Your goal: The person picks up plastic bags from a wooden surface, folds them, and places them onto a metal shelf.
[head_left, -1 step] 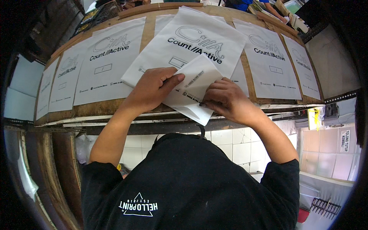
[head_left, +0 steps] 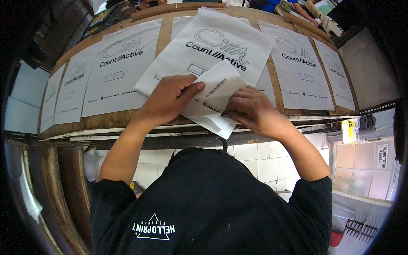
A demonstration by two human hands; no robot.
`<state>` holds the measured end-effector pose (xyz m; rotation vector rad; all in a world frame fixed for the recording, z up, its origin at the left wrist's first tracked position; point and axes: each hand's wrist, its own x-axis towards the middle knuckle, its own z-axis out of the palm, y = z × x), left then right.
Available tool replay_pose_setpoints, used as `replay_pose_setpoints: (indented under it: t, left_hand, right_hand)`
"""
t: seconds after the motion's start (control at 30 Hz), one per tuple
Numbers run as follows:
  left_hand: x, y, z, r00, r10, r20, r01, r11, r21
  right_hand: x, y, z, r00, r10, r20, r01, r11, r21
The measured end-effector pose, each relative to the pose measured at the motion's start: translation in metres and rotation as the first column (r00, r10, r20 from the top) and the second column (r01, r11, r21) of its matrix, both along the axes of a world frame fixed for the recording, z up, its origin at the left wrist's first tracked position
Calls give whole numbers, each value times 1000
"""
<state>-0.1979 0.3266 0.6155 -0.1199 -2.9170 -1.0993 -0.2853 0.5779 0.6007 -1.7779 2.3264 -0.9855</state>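
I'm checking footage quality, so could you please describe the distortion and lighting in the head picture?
Head view throughout: the table bows along its far edge; corners go black; floor tiles look bright; the right hand is darker at its fingers than its wrist.

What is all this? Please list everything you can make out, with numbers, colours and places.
Flat rectangular printed sheets: five clear, others partly covered, white, along table
Tilted printed sheet: at least one, white, table centre
Lifted printed flap: one, white, between hands
Wooden table: one, brown, under sheets
Square floor tiles: several, white, below table
Strap-like thing: one, yellow, right
Co-worker: one, blue top, upper right
Cloth T-shirt: one, black, bottom centre
Left hand: one, bare, gripping flap
Right hand: one, bare, pinching flap
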Motion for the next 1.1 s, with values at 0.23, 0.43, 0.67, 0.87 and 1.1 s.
replay_pose_setpoints:
  t: [0.23, 0.43, 0.67, 0.87, 1.1]
  left_hand:
    - [5, 5, 1, 991, -63, -116, 68, 997, 37]
    - [2, 4, -1, 998, 36, -52, -34, 999, 36]
    - [-1, 4, 2, 999, 37, -18, -37, 999, -5]
    - [1, 4, 2, 998, 52, -35, -53, 998, -28]
    - [1, 6, 5, 999, 46, 19, -46, 999, -1]
  right_hand:
    - [-1, -20, 17, 966, -255, 46, 259, 952, -162]
    - [1, 2, 18, 995, -69, -70, 63, 995, -81]
    - [0, 4, -3, 998, 21, -52, -18, 998, 65]
    - [-1, 3, -4, 999, 41, -14, -41, 999, -7]
    - [-2, 5, 1, 999, 49, -18, -49, 999, 4]
